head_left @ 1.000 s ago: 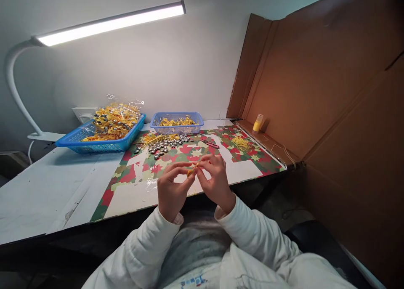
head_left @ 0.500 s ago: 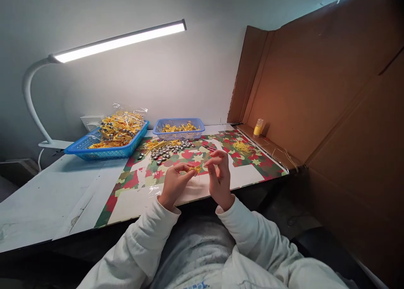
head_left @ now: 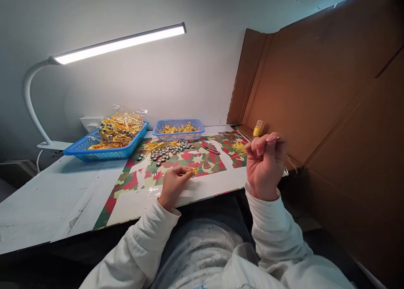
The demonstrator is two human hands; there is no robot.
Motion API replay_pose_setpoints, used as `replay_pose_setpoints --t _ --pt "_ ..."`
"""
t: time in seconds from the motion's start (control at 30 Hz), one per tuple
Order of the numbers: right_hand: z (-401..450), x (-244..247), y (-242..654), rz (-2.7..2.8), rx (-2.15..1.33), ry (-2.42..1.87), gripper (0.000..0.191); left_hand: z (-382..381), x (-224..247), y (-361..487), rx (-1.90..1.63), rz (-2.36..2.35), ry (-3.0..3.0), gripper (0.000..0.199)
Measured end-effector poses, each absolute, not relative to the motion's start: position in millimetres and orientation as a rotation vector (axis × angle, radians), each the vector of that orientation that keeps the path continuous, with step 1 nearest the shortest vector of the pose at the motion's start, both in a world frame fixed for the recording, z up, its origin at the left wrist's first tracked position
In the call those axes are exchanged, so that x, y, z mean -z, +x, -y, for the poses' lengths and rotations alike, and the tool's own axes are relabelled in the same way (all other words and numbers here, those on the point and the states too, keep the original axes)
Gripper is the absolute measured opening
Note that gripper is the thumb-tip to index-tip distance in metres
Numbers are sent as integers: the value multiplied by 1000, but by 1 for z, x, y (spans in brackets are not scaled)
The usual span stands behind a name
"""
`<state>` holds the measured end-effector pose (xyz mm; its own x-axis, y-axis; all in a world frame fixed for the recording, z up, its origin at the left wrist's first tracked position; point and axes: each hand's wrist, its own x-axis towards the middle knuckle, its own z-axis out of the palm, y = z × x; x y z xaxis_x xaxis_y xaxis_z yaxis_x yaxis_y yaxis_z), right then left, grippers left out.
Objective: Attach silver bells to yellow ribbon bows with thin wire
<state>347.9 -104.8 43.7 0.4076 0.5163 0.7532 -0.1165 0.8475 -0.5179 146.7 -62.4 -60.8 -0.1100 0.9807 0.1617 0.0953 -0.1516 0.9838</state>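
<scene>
My left hand (head_left: 174, 185) is closed over the near part of the table, pinching a small yellow piece (head_left: 193, 170) between thumb and fingers. Raised at the right, in front of the cardboard, my right hand (head_left: 265, 165) has its fingers pinched together on a thin, needle-like item (head_left: 277, 138). A faint thread seems to run between the two hands. Beyond my left hand lie a heap of silver bells (head_left: 160, 154) and some yellow ribbon pieces (head_left: 152, 145). Red-handled snips (head_left: 211, 150) rest on the patterned sheet.
A blue basket (head_left: 104, 154) of yellow ribbons and bells stands at the left, a smaller basket (head_left: 178, 136) at the back. Yellow threads (head_left: 239, 147) and a yellow-filled bottle (head_left: 257, 129) are on the right. A lamp (head_left: 120, 44) hangs above; cardboard (head_left: 328, 91) walls the right side.
My right hand has moved right and up, away from my left hand, and its fingers have drawn together. My left hand stays nearly in place with the yellow piece. The snips are now uncovered.
</scene>
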Motion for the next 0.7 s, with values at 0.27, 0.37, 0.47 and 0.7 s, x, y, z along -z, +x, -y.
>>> replay_pose_setpoints --t 0.27,0.37,0.47,0.7 --pt "110 -1 332 1372 -733 -555 21 70 51 151 -1409 -1021 1195 27" --pt "98 23 328 1501 -874 -682 14 75 50 152 -1437 -990 1220 33" --pt "83 34 335 1477 -905 -788 19 80 48 149 -1434 -1019 1323 28" --pt "81 25 352 1298 -822 -861 26 93 44 146 -1372 -1021 1432 27"
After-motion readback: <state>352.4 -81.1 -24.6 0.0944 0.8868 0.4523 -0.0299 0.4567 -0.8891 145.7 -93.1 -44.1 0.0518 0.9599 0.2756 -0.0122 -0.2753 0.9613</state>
